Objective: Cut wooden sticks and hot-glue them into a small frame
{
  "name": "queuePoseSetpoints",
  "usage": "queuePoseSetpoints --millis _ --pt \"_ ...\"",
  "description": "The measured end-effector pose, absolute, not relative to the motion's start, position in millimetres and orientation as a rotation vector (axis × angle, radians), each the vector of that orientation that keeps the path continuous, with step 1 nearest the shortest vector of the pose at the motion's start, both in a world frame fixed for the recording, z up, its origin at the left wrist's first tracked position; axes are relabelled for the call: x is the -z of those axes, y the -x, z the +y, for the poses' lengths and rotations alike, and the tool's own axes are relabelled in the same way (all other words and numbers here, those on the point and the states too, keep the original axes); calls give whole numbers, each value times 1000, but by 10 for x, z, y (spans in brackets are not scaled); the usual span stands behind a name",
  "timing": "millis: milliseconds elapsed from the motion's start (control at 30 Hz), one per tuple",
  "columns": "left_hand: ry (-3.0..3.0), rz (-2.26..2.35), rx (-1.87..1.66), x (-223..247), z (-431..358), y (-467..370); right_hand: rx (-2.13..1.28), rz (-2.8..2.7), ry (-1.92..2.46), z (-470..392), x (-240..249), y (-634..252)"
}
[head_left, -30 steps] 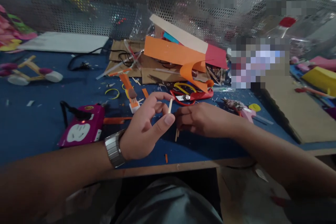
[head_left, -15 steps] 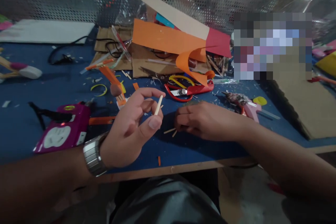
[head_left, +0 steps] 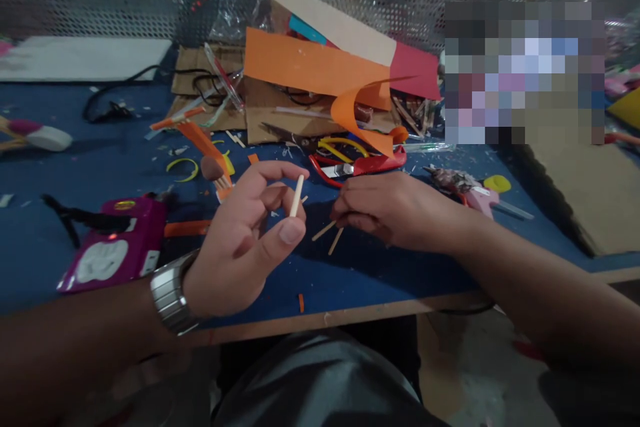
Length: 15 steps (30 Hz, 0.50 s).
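Note:
A short pale wooden stick (head_left: 297, 195) is held upright between the thumb and index finger of my left hand (head_left: 240, 240). Another stick end shows just behind those fingers. To its right, my right hand (head_left: 390, 210) is low over the blue tabletop, fingers bent together. Two thin wooden sticks (head_left: 335, 241) stick out from under its fingertips, spread in a V toward me; their upper ends are hidden by the fingers. Behind my left hand stands an orange paper strip piece (head_left: 199, 141) with a brown round part on it.
A purple box (head_left: 117, 240) with a cable lies at left. Red-handled pliers (head_left: 370, 165) and scissors (head_left: 305, 138) are beyond my hands. A pink glue gun (head_left: 477, 199) lies beside my right forearm, with cardboard (head_left: 575, 193) farther right. Orange paper (head_left: 315, 67) leans at the back.
My right hand has lifted slightly, and more of the two sticks beneath its fingers shows. My left hand keeps the same pinch on its stick. The view has shifted a little.

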<state>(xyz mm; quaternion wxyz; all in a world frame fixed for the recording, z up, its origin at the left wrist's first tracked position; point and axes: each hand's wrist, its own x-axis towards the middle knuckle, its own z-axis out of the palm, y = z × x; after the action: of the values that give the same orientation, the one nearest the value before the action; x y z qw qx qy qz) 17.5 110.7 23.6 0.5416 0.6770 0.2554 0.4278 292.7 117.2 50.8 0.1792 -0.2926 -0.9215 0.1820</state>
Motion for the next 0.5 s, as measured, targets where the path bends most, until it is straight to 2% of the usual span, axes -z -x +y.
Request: queuePoseSetpoints --millis 233,500 --pt "-1848 725 -894 -274 1111 -173 -452 -2452 850 1145 -601 -2900" --pt "-1794 553 -837 -262 1086 -126 -368 -2278 788 1093 -578 -2857"
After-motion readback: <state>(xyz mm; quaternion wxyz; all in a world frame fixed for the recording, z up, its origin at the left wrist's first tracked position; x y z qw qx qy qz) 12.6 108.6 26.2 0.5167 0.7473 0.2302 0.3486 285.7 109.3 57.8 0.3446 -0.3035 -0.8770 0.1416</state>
